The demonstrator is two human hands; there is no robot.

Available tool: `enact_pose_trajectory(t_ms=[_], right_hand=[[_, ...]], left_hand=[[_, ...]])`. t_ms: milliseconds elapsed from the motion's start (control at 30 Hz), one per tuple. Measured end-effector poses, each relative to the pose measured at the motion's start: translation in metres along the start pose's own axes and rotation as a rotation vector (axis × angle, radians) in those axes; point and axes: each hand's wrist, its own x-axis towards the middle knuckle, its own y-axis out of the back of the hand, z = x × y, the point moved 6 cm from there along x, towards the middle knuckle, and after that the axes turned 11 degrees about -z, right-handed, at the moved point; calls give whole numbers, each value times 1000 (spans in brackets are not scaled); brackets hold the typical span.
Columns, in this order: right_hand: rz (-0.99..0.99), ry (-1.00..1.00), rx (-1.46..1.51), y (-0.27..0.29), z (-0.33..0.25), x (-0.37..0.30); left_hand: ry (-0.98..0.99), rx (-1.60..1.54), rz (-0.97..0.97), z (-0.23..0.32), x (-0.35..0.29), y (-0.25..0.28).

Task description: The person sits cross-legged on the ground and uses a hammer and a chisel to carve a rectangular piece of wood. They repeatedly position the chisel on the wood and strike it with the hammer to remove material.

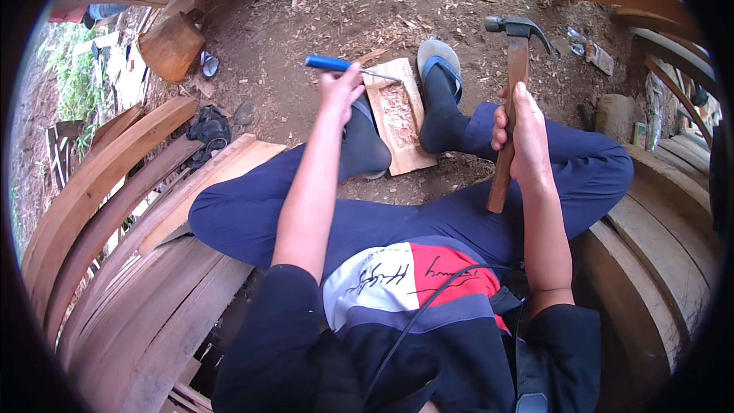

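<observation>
A slim blue-handled chisel is gripped in my left hand. Its thin metal shaft points right, with the tip over the far end of a pale wooden block. Rough, chipped wood fills a carved hollow along the block's middle. The block lies on the ground between my feet, its near end toward me. To the right, my right hand is closed around the wooden handle of a claw hammer. The hammer is raised over my right leg, its metal head at the far end, apart from the chisel.
Dirt ground strewn with wood chips spreads ahead. Curved planks are stacked at my left, and more boards lie at my right. A cut log stands far left; a black bundle rests near the planks.
</observation>
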Motion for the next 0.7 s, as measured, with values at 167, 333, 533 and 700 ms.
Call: enact_pose_trajectory(t_ms=[167,333,533,700], right_hand=[[-85,20,-80,-12,3,-7],[-67,31,-139,-5,9,-6],[-49,28,-98,-2,6,-7],[-53,20,-116,-4,5,-8]], left_hand=[[-426,606,-114,45,-25,-76],[-507,291,-213,62,-23,-65],[-396,381,-319,38,-11,-51],[-291,419,-355,38,-16,-67]])
